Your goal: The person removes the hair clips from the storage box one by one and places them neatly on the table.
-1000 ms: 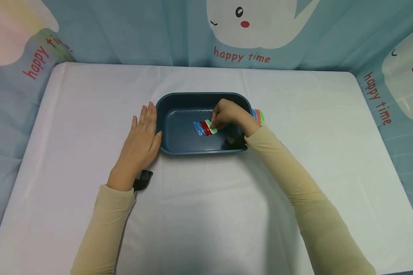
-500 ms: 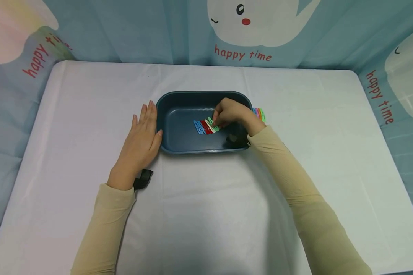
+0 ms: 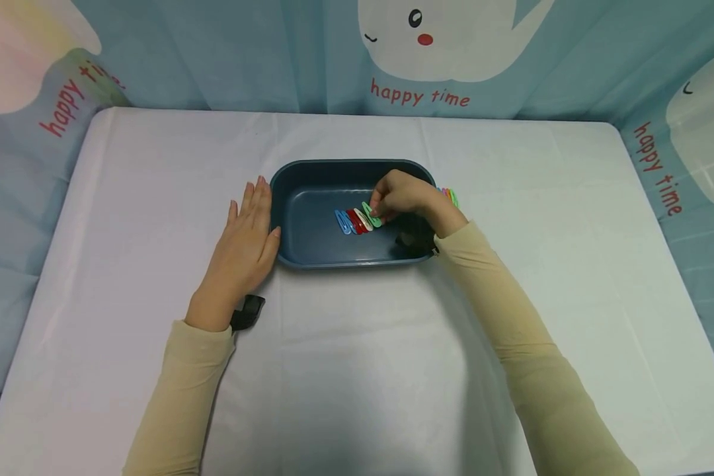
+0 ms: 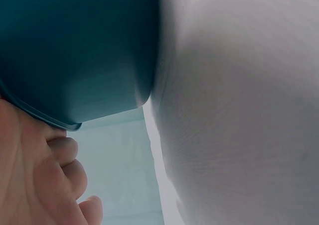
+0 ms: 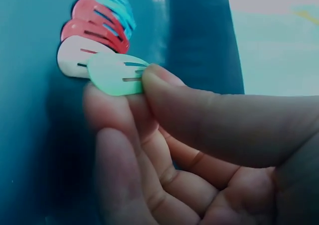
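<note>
A dark blue rectangular tray [image 3: 309, 246] stands on the table. Inside it lies a row of snap hair clips: blue ones [image 3: 343, 223], red ones [image 5: 97, 23] and a white one [image 5: 75, 56], overlapping side by side. My right hand [image 3: 401, 195] reaches over the tray and pinches a light green hair clip [image 5: 115, 73] between thumb and fingers, right beside the white clip. Flat along the tray's left rim, my left hand [image 3: 242, 241] touches it with straight fingers. In the left wrist view the tray's outer wall [image 4: 84, 60] fills the upper left.
More coloured hair clips [image 3: 452, 196] lie on the table just past the tray's right end, partly hidden by my right wrist. A white cloth [image 3: 333, 383] covers the table. Blue printed curtains [image 3: 226, 53] hang behind it and at both sides.
My right hand has shifted slightly right, and the green clip it holds has moved right, away from the white clip, showing more of both. The left hand keeps its place.
</note>
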The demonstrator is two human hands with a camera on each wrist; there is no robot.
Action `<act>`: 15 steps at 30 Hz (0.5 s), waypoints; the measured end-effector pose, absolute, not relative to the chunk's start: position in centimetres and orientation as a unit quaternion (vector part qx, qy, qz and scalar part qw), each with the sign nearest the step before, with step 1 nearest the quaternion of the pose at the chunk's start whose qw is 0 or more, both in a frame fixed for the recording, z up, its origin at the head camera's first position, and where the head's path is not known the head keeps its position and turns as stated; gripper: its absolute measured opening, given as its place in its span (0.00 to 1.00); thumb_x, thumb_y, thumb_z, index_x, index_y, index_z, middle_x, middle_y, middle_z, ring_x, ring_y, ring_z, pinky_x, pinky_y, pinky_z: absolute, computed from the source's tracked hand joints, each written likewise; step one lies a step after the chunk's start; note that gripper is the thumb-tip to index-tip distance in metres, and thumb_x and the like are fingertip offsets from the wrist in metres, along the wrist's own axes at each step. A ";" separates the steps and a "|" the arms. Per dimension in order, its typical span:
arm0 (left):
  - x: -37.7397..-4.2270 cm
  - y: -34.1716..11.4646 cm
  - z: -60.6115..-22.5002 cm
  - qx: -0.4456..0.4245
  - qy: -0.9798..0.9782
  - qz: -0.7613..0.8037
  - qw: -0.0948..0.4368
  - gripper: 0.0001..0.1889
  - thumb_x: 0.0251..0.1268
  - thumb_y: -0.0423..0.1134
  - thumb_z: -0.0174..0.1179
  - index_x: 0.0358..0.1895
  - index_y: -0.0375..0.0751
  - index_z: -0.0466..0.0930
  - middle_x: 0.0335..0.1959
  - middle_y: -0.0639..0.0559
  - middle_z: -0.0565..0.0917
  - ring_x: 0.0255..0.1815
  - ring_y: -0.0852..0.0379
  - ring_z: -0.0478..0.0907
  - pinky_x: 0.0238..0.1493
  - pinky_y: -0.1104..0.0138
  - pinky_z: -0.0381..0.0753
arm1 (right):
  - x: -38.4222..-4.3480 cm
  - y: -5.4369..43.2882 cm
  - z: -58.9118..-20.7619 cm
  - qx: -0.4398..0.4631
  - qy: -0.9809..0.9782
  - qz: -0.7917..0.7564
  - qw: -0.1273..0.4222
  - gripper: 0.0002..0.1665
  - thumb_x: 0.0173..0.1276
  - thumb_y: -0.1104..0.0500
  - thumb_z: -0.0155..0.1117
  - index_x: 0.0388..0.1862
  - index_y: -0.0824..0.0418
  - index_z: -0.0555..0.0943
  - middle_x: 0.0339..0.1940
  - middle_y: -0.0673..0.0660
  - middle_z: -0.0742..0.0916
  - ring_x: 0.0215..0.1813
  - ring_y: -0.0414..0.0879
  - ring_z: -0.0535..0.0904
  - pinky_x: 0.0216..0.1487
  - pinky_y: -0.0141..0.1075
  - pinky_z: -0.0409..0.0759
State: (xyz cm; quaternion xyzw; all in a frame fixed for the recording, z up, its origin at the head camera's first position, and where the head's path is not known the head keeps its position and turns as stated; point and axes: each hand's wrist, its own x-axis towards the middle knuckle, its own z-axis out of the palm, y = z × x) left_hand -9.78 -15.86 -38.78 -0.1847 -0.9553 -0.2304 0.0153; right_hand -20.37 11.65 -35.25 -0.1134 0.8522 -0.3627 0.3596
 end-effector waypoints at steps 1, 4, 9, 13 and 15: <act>-9.8 -15.9 -38.8 -0.185 -0.955 -0.231 0.016 0.33 0.75 0.41 0.37 0.74 0.31 0.34 0.76 0.42 0.37 0.76 0.46 0.34 0.70 0.48 0.34 | -20.3 11.7 -35.2 -0.115 0.851 -0.366 0.359 0.04 0.66 0.69 0.58 0.31 0.70 0.78 0.28 0.58 0.81 0.27 0.45 0.77 0.35 0.35 0.79; -9.8 -15.8 -38.9 -0.187 -0.954 -0.233 0.019 0.33 0.75 0.41 0.37 0.74 0.30 0.35 0.76 0.42 0.38 0.75 0.47 0.33 0.70 0.48 0.35 | -20.1 11.9 -35.1 -0.121 0.845 -0.382 0.354 0.04 0.65 0.71 0.58 0.31 0.71 0.79 0.27 0.58 0.81 0.27 0.45 0.78 0.34 0.36 0.80; -9.7 -15.8 -39.0 -0.191 -0.953 -0.236 0.022 0.33 0.75 0.40 0.38 0.73 0.29 0.36 0.75 0.40 0.38 0.75 0.46 0.34 0.70 0.47 0.36 | -19.8 12.2 -34.9 -0.126 0.837 -0.410 0.339 0.03 0.64 0.70 0.59 0.31 0.72 0.79 0.26 0.58 0.82 0.26 0.44 0.78 0.33 0.35 0.80; -9.7 -15.8 -39.0 -0.187 -0.954 -0.232 0.024 0.33 0.75 0.41 0.38 0.74 0.30 0.36 0.75 0.42 0.38 0.75 0.45 0.35 0.70 0.47 0.36 | -19.5 12.4 -34.4 -0.126 0.830 -0.432 0.329 0.04 0.63 0.70 0.61 0.31 0.72 0.79 0.26 0.58 0.81 0.26 0.45 0.79 0.36 0.39 0.81; -9.7 -15.9 -39.0 -0.186 -0.955 -0.231 0.025 0.33 0.75 0.41 0.38 0.74 0.30 0.36 0.76 0.42 0.38 0.75 0.45 0.35 0.70 0.47 0.37 | -19.5 12.6 -34.0 -0.124 0.826 -0.444 0.324 0.04 0.64 0.70 0.61 0.31 0.72 0.78 0.26 0.58 0.81 0.26 0.46 0.78 0.38 0.41 0.81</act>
